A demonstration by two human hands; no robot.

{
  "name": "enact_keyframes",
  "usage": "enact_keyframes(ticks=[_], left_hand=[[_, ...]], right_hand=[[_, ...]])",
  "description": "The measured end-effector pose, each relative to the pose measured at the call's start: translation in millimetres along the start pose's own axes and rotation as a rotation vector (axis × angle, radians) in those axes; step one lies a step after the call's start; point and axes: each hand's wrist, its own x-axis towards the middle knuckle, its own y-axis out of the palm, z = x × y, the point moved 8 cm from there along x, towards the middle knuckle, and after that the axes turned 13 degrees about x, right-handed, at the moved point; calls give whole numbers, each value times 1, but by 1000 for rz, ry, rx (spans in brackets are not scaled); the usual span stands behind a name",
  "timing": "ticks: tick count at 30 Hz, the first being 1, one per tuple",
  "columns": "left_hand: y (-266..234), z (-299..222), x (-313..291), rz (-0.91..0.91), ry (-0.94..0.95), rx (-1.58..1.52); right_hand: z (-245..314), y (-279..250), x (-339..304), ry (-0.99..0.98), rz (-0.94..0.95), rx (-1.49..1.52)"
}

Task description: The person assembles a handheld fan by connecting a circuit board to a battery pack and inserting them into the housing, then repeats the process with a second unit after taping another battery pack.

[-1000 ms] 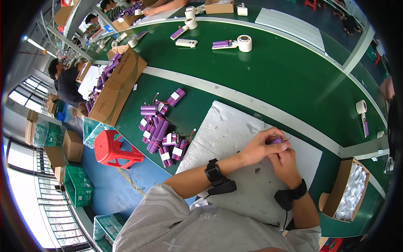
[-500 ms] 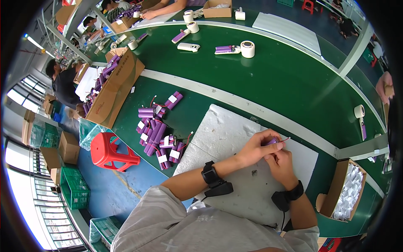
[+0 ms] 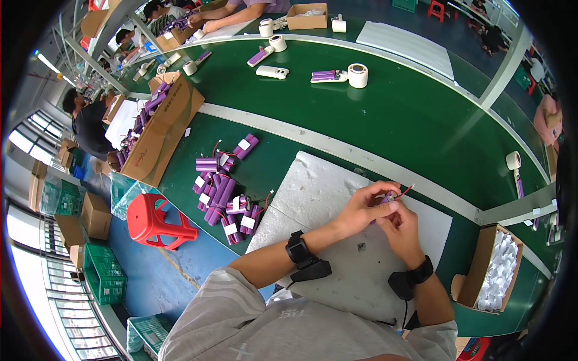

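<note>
Above a white foam board (image 3: 307, 192), both my hands hold a small purple battery pack (image 3: 388, 196), with a dark end facing up. My left hand (image 3: 367, 203) wraps around it from the left, its thumb pressed across the near side. My right hand (image 3: 404, 233) closes on the pack from below and right, its fingers partly hidden. A thin red wire lead (image 3: 404, 192) with a white connector sticks out to the upper right. Left of the board lies a loose pile of purple battery packs (image 3: 221, 192), with white labels and red leads.
A cardboard box (image 3: 174, 126) of purple packs stands at the left. Another box (image 3: 474, 271) at the right holds white pieces. Across the far green belt (image 3: 415, 114) lie white round-headed devices (image 3: 357, 76). A red stool (image 3: 143, 219) is on the floor; co-workers sit beyond.
The pack has turned in my hands, so its end and more of the red lead show. The devices on the far belt have shifted slightly right. The view has moved a little.
</note>
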Motion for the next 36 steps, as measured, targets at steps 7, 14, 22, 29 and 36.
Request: enact_keyframes(ticks=[7, 14, 22, 29, 36], left_hand=[[0, -1, 0, -16, -52, 48], [1, -3, -2, -18, -52, 162], [1, -4, -1, -32, -69, 193], [-1, -4, -1, -73, -61, 160], [0, -9, -2, -65, -86, 235]], right_hand=[[9, 2, 0, -4, 8, -99], [11, 4, -1, -61, 56, -150], [12, 4, -2, -98, 93, -214], [8, 6, -3, -113, 119, -203], [5, 4, -4, -111, 123, -191]])
